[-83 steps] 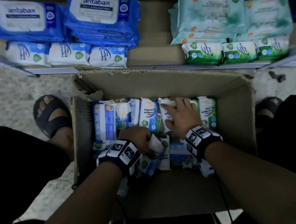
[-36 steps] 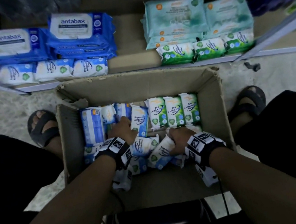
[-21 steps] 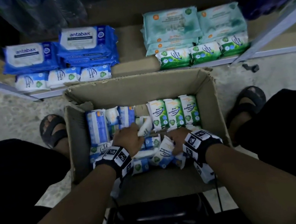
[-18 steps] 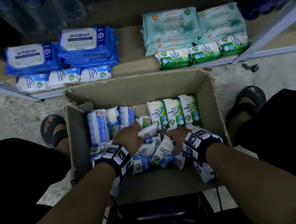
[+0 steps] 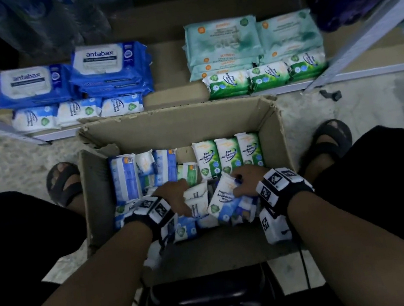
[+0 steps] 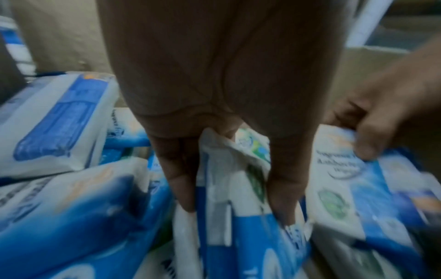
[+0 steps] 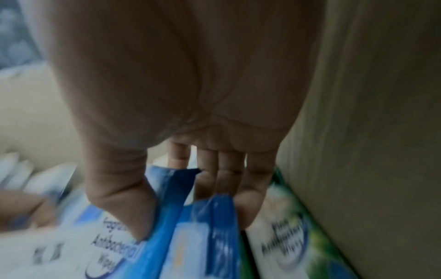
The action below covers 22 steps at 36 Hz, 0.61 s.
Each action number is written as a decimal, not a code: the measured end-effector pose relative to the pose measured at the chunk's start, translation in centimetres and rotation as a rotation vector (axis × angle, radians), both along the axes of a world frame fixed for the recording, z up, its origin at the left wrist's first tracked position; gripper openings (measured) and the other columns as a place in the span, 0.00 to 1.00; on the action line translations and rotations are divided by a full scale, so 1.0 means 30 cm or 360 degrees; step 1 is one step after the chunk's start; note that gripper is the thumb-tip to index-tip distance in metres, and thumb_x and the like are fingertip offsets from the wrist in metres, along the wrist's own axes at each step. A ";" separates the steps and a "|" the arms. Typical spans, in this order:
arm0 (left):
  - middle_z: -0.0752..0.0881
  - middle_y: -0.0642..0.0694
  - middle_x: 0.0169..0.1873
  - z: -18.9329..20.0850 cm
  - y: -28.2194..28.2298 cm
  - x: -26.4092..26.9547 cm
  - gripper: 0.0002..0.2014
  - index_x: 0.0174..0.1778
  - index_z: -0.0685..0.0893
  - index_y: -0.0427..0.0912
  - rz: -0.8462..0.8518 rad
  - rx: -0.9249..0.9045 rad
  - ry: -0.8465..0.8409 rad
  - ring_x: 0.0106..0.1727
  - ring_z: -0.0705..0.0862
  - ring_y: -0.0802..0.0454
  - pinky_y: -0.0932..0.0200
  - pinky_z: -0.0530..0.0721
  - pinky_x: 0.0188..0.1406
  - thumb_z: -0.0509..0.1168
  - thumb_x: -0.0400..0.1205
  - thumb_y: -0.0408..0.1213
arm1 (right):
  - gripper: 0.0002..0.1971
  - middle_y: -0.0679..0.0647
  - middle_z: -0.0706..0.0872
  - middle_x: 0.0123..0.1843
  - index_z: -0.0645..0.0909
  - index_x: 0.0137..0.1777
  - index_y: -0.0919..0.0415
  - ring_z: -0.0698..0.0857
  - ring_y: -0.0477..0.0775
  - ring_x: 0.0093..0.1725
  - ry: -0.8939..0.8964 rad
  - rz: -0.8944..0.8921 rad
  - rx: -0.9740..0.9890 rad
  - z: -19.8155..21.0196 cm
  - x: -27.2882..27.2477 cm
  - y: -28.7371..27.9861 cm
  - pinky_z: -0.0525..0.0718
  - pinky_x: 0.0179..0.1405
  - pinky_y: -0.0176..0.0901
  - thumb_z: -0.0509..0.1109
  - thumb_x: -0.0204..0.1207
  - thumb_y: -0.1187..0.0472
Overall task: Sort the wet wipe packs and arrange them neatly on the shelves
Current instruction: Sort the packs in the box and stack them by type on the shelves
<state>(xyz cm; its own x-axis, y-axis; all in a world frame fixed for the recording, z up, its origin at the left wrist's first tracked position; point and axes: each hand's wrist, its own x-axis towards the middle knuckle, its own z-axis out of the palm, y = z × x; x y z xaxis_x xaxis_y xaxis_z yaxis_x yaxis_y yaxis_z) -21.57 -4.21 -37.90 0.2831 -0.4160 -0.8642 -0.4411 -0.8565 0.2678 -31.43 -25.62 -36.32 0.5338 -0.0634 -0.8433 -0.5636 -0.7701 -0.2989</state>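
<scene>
While head view hides it, left hand [image 6: 214, 132] pinching blue pack [image 6: 238, 217]

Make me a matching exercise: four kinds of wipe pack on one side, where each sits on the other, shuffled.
Things:
1. dark blue antabax packs
2. pale teal packs
3. green Pine packs standing upright
4. blue Fragrance pack

Places:
A. far right corner of the cardboard box
B. held in the right hand
C. shelf, back left
D. shelf, back right

Pairs: 1-C, 2-D, 3-A, 4-B
</scene>
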 end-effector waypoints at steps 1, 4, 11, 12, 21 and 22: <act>0.77 0.40 0.72 0.011 -0.003 0.017 0.41 0.79 0.66 0.43 0.0099 0.0021 0.0033 0.67 0.80 0.43 0.54 0.79 0.59 0.78 0.74 0.47 | 0.34 0.57 0.72 0.79 0.68 0.81 0.58 0.74 0.59 0.74 -0.0027 -0.0034 -0.0022 0.009 0.004 -0.011 0.73 0.65 0.41 0.73 0.78 0.49; 0.83 0.44 0.63 0.014 -0.007 0.062 0.32 0.69 0.73 0.46 0.0428 -0.0009 0.0048 0.55 0.83 0.48 0.58 0.82 0.47 0.79 0.73 0.48 | 0.33 0.57 0.75 0.77 0.68 0.80 0.59 0.77 0.58 0.70 -0.0095 -0.0203 -0.0048 0.033 0.035 -0.046 0.73 0.56 0.37 0.73 0.78 0.50; 0.73 0.50 0.66 -0.019 -0.079 0.129 0.35 0.78 0.66 0.45 0.1175 -0.0419 0.0209 0.62 0.78 0.47 0.55 0.78 0.48 0.75 0.78 0.47 | 0.20 0.65 0.84 0.62 0.75 0.67 0.65 0.83 0.66 0.58 -0.0375 -0.0596 -0.0263 0.085 0.094 -0.100 0.76 0.44 0.44 0.71 0.79 0.56; 0.74 0.52 0.66 -0.031 -0.095 0.128 0.35 0.78 0.66 0.46 0.1253 -0.0461 0.0241 0.62 0.78 0.47 0.52 0.79 0.52 0.74 0.78 0.49 | 0.19 0.66 0.85 0.61 0.74 0.66 0.65 0.84 0.68 0.58 -0.0432 -0.0667 -0.0317 0.082 0.093 -0.096 0.78 0.45 0.47 0.71 0.79 0.58; 0.68 0.47 0.27 -0.136 -0.213 0.045 0.21 0.31 0.66 0.50 0.1393 -0.0559 0.0213 0.30 0.72 0.47 0.57 0.71 0.35 0.72 0.80 0.49 | 0.44 0.60 0.54 0.83 0.51 0.85 0.52 0.66 0.69 0.76 -0.0792 -0.0600 -0.0647 0.026 0.044 0.008 0.79 0.66 0.60 0.71 0.73 0.66; 0.70 0.46 0.25 -0.146 -0.217 0.035 0.20 0.32 0.69 0.48 0.1399 -0.0551 0.0153 0.29 0.73 0.47 0.58 0.68 0.32 0.72 0.80 0.51 | 0.43 0.61 0.55 0.83 0.53 0.84 0.53 0.65 0.69 0.76 -0.0793 -0.0559 -0.0727 0.028 0.044 0.019 0.78 0.64 0.60 0.72 0.72 0.65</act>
<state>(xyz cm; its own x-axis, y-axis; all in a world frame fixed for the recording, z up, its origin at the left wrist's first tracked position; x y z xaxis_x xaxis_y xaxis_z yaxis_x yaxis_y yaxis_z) -20.54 -10.72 -42.28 0.5509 -0.3252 -0.7686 0.3607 -0.7378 0.5706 -30.11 -25.05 -35.49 0.7286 -0.5845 -0.3570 -0.6802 -0.6788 -0.2768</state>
